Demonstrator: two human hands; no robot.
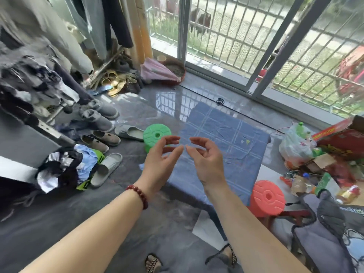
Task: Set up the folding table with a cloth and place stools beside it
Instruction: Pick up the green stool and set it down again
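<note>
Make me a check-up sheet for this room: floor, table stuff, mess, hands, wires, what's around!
Surface: glossy grey floor.
Job's things: blue cloth covers the table; green stool at its left, red stool at its right.
Clutter: shoes, clothes pile, plastic bag, red carton.
Hands: left hand and right hand open, holding nothing, above the cloth.
Cables: thin red strand by the bag, maybe a wire.
Surroundings: barred sliding door, hanging clothes.

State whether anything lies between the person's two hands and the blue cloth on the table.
Nothing visible does. The left hand and right hand are open above the blue cloth, holding nothing. The green stool stands beside its left edge, the red stool by its near right corner, neither between hands and cloth.
</note>
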